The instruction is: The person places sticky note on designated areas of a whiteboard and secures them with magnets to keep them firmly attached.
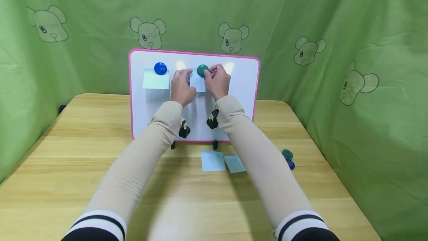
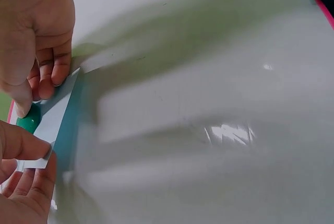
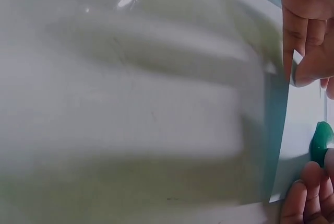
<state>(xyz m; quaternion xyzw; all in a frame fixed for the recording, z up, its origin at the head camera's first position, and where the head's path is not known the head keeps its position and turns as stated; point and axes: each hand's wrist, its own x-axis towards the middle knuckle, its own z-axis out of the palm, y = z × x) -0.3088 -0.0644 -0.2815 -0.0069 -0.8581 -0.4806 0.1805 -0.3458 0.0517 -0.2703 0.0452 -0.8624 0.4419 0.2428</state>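
A whiteboard [image 1: 242,88] with a pink rim stands upright on small black feet. My left hand [image 1: 182,89] pinches the left side of a light blue paper note [image 1: 198,83] at the board; in the right wrist view its thumb lies over the note [image 3: 298,114], fingers behind. At the note's top edge, my right hand [image 1: 218,83] grips a round green magnet [image 1: 201,70] by its right side. The note's lower edge stands off the board in both wrist views. To the left, a blue magnet [image 1: 160,68] sits on the top of another note [image 1: 155,82].
Two more light blue notes, one square [image 1: 213,161] and one partly behind the right sleeve [image 1: 234,164], lie on the wooden table [image 1: 83,151]. A green magnet [image 1: 287,154] and a blue magnet [image 1: 290,164] lie at the right. Green curtain [image 1: 200,3] surrounds the table.
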